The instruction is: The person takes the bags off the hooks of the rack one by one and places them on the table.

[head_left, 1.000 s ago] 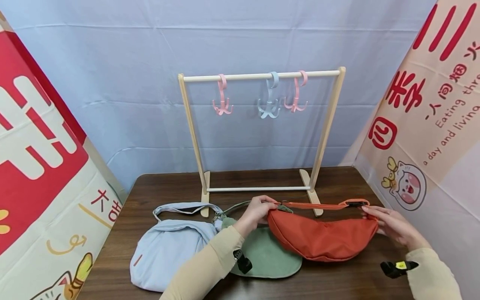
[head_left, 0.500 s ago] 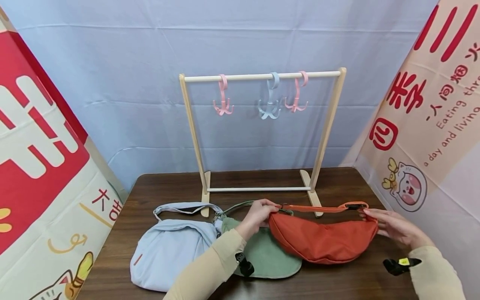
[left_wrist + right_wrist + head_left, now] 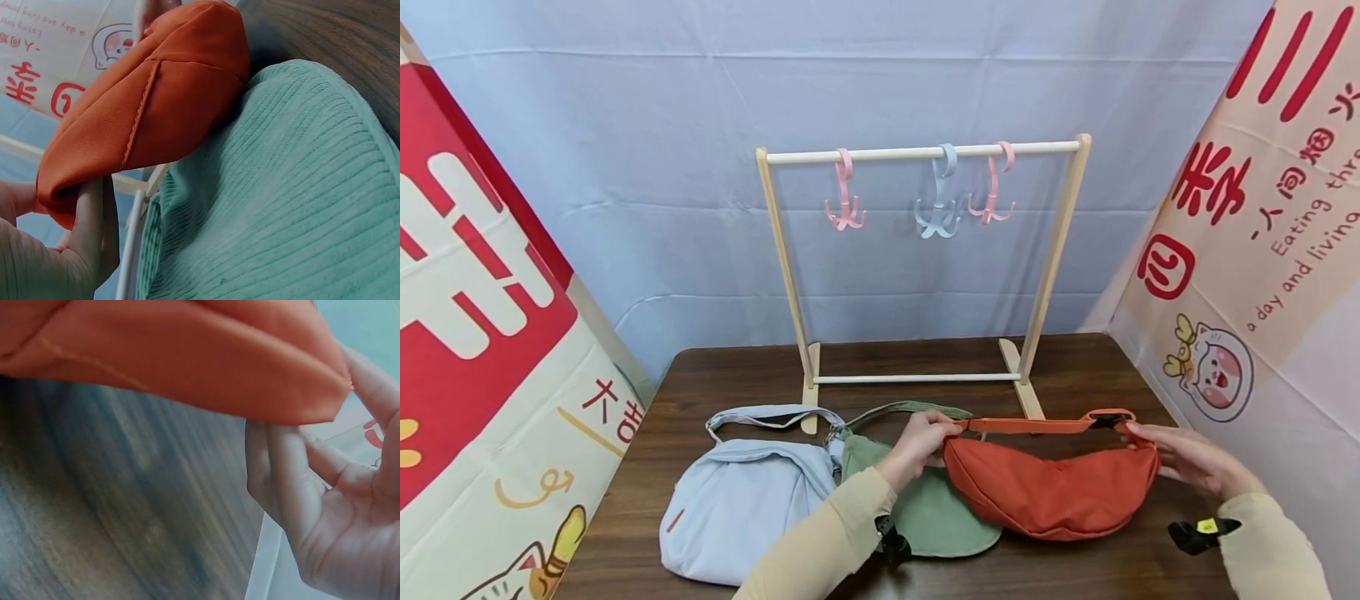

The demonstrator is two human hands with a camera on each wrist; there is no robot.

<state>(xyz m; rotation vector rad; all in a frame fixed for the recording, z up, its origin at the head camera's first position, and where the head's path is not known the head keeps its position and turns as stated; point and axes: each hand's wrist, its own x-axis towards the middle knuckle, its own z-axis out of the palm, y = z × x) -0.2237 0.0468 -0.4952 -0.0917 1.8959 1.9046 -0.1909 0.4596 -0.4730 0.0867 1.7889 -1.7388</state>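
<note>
An orange crescent-shaped bag (image 3: pixel 1052 492) is held at both ends near the right front of the table. My left hand (image 3: pixel 921 446) pinches its left end where the strap (image 3: pixel 1037 426) joins. At the right end, by the black buckle, my right hand (image 3: pixel 1198 460) grips the other corner between thumb and fingers. In the left wrist view the bag's folded tip sits between the thumb and fingers of the left hand (image 3: pixel 69 250). A green corduroy bag (image 3: pixel 925 508) lies beneath and left of the orange one, partly covered by it and by my left arm.
A light blue bag (image 3: pixel 745 500) lies at the left of the dark wooden table (image 3: pixel 730 375). Behind stands a wooden rack (image 3: pixel 891 155) carrying two pink hooks (image 3: pixel 846 196) and one blue hook (image 3: pixel 938 200). Printed cloths (image 3: pixel 1247 250) hang at both sides.
Both hands keep their hold on the orange bag. The bag has come slightly toward me and a little to the right, with the left hand lower than before.
</note>
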